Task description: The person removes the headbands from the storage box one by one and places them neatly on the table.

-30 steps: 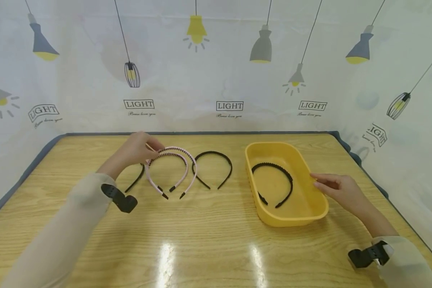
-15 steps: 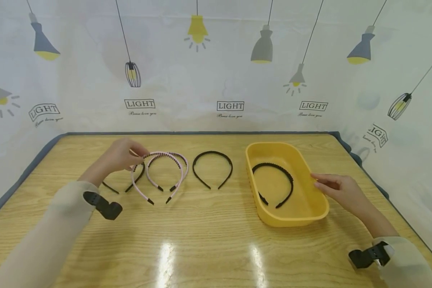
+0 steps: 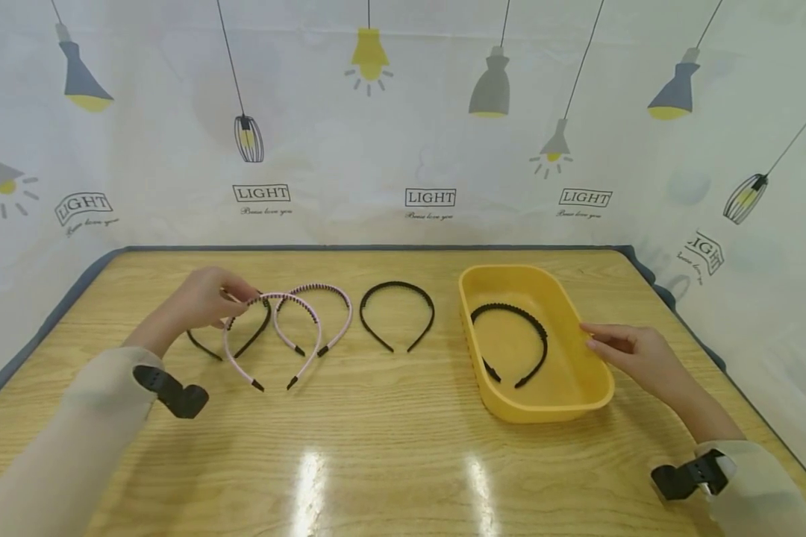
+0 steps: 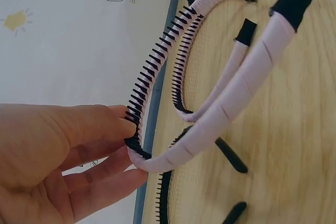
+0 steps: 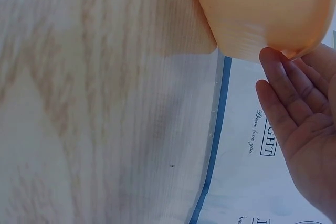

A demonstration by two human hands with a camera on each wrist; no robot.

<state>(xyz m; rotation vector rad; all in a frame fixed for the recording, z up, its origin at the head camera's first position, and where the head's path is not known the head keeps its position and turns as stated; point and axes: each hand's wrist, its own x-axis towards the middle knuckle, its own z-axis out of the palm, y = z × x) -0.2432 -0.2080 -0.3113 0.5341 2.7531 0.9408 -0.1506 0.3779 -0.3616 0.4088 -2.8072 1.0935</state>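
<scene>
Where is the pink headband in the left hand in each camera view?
Head: the held pink headband is left of centre, at the left hand.
Left wrist: the pink headband runs from left of centre to top right.
Right wrist: not in it.
Shared landmark: the dark blue edging, in all three.

Tabletop nook, wider room unclear, wood-grain table [image 3: 389, 418], pale sheeting [image 3: 342, 142] on three sides, printed lamps [image 3: 369, 56], "LIGHT" lettering [image 3: 430, 198]
</scene>
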